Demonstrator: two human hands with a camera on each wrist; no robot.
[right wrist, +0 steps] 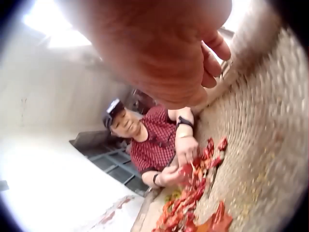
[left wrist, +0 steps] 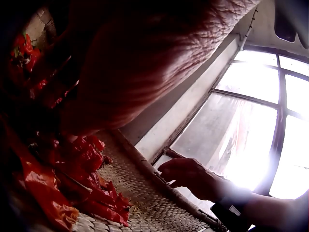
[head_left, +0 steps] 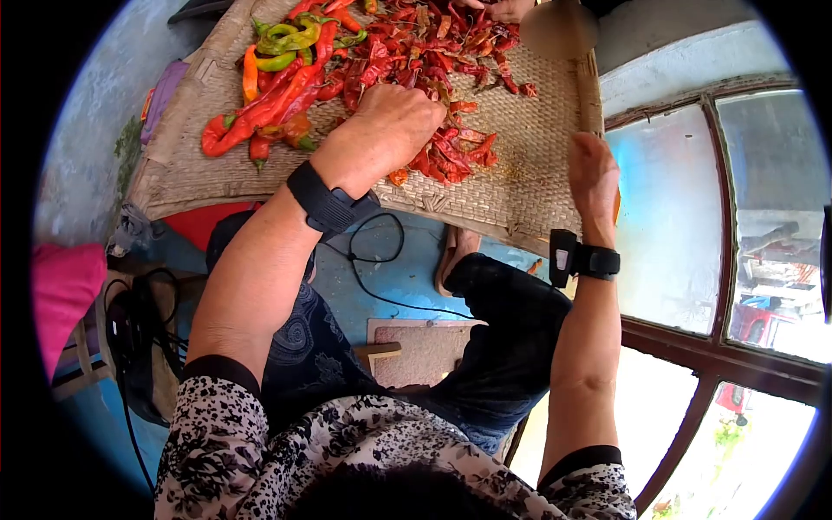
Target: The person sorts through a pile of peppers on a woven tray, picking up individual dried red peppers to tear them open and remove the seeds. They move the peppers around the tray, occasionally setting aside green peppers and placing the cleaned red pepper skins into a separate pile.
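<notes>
My left hand (head_left: 390, 126) is down at the dried red chili peppers (head_left: 451, 160), its fingers bent into them. Its fingertips are hidden under the hand from above and dark in the left wrist view, so I cannot tell whether they grip a pepper. Glossy, wrinkled red peppers (left wrist: 91, 179) lie right below that palm. My right hand (head_left: 595, 178) is at the right edge of the woven tray (head_left: 546, 130), its fingers (right wrist: 212, 63) loosely bent and no pepper showing in them. Fresher red, orange and green peppers (head_left: 290, 65) are heaped on the tray's left side.
Across the tray, another person's hands (right wrist: 178, 166) work among the peppers. A framed window (head_left: 676, 217) runs along the right side. Beneath the tray, a black cable (head_left: 381, 260) loops over the blue floor. A pink cloth (head_left: 65, 290) hangs at the left.
</notes>
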